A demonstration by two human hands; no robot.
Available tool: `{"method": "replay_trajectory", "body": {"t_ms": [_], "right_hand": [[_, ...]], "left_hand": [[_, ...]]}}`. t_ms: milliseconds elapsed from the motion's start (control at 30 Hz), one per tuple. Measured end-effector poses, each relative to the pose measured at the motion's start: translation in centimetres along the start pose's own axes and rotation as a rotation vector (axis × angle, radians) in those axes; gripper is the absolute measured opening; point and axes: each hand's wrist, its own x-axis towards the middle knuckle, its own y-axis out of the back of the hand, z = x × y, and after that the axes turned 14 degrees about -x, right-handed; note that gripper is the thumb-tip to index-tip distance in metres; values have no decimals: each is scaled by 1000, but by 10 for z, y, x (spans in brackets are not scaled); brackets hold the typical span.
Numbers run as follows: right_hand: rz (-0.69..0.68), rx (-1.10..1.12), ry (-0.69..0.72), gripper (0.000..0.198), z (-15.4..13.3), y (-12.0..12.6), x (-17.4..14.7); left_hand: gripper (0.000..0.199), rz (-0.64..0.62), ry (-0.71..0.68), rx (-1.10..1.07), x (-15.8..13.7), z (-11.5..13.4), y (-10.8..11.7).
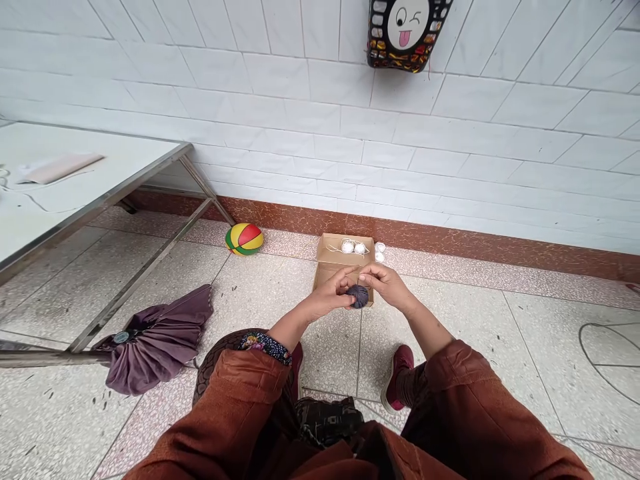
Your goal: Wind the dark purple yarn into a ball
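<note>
Wall (280, 120) of pale, marbled tiles, with a reddish-brown strip (425, 232) along its foot, above a speckled floor (465, 320) strewn with tiny dark bits. At far left, a white tabletop (30, 227) edged in metal, bearing a folded pinkish sheet (65, 168) and a loose thin cord (43, 205). Below, on the floor beside the metal frame, a gathered purple cloth (160, 343) with a round pale label (121, 337). Farther back, near the table leg, a ball (244, 239) in yellow, red and green. Then a dark round seat (207, 360), partly hidden by a rust-brown sleeve (250, 373) with a flowered cuff (265, 345) showing beneath.

At centre, above the floor and in front of an open cardboard box (326, 248), a small ball of dark yarn (358, 297), grasped in the fingers of the left hand (327, 295). In the far half of the box, two white balls of string (353, 247) with loose ends; just outside at right, two more white balls (380, 252). Over the dark yarn, the right hand (384, 283), thumb and fingers pinched together on its strand. High on the wall, a black basket (410, 33) with a winking face. At far right, a thin wire ring (585, 353) on the floor.
</note>
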Motion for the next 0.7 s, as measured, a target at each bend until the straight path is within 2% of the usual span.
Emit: {"method": "replay_trajectory", "body": {"t_ms": [67, 133, 233, 333, 433, 533, 600, 700], "right_hand": [[-4, -7, -23, 25, 6, -7, 2], [-34, -13, -54, 25, 10, -16, 2], [-69, -55, -71, 25, 12, -27, 0], [-110, -87, -5, 27, 7, -31, -4], [-170, -104, 78, 29, -3, -27, -9], [-208, -60, 121, 30, -13, -17, -13], [-175, 0, 108, 31, -17, -10, -13], [-55, 59, 65, 32, -14, -2, -9]], "left_hand": [[76, -63, -5, -131, -2, 5, -1], [65, -31, -6, -235, -3, 10, 0], [47, 121, -10, -343, -1, 13, 4], [44, 277, -33, -396, 2, 13, 8], [42, 398, -42, -332, 4, 11, 12], [41, 481, -38, -117, 4, 7, 15], [45, 453, -13, 25, 3, 5, 15], [66, 265, 43, 90, 0, 2, 11]]}}
